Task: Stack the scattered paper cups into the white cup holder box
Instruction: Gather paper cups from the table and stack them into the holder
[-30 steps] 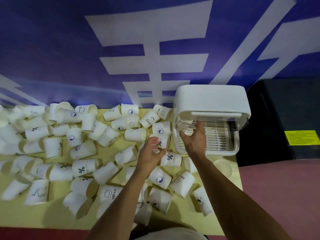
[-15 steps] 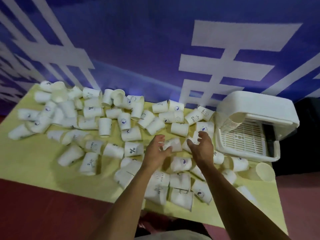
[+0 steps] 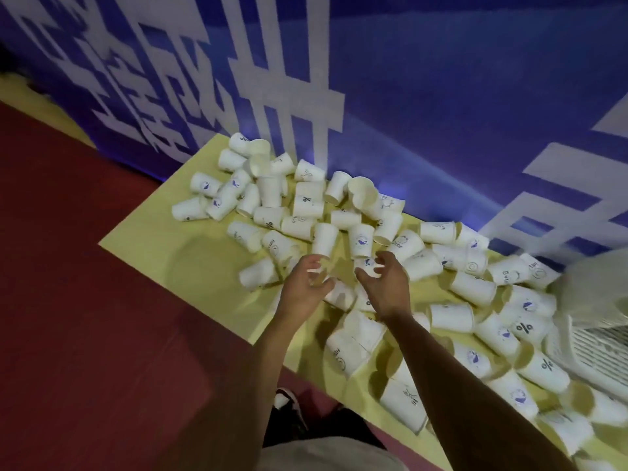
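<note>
Both my hands empty, fingers spread wide: left hand [image 3: 306, 283], right hand [image 3: 385, 283], hovering over pile centre. Paper cups [image 3: 353, 232] lie scattered across yellow desk [image 3: 163, 239], mostly on their sides, from 11 o'clock round to 4 o'clock. White cup holder box [image 3: 598, 334] at 3 o'clock, blurred, contents unreadable. Judging by dozens loose: early stage, nearly all stacking left.

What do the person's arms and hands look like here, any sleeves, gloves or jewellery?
Both forearms are bare up to the bottom edge of the picture, with no sleeve in view. The left hand and right hand wear no gloves, and no watch, ring or wristband shows. Fine detail is blurred.
</note>
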Available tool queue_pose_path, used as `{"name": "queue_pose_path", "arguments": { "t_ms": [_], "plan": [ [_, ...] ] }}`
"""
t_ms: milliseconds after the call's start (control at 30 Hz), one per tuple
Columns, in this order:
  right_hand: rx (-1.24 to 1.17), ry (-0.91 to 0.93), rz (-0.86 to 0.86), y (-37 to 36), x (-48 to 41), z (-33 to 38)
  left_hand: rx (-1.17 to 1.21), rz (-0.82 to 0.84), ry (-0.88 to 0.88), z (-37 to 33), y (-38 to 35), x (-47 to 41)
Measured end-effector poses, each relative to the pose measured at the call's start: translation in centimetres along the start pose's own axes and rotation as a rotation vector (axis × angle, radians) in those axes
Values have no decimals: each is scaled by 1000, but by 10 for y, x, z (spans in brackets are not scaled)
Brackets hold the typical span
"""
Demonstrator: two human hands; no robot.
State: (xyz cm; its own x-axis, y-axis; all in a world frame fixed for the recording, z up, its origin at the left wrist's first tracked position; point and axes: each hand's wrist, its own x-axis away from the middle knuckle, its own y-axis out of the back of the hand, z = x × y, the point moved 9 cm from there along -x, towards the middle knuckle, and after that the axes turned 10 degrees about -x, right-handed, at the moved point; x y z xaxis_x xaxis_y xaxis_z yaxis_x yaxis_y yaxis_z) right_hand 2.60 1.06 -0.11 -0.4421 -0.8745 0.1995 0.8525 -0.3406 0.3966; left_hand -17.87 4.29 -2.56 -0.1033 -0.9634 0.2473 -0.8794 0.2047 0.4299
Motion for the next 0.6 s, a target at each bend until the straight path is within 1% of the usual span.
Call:
{"name": "queue_pose_path", "arguments": {
  "t_ms": [200,367,500,600],
  "plan": [
    [76,26,96,-84,-13,31,-4,-70,84,37,71,-33],
    [151,2,82,-158,-39,56,13,-62,78,66,134,-84],
    [169,-6,78,-223,-56,87,-3,-68,83,89,194,-130],
    [154,-3,69,-259,-69,108,-7,-72,104,103,233,-161]
  ]
}}
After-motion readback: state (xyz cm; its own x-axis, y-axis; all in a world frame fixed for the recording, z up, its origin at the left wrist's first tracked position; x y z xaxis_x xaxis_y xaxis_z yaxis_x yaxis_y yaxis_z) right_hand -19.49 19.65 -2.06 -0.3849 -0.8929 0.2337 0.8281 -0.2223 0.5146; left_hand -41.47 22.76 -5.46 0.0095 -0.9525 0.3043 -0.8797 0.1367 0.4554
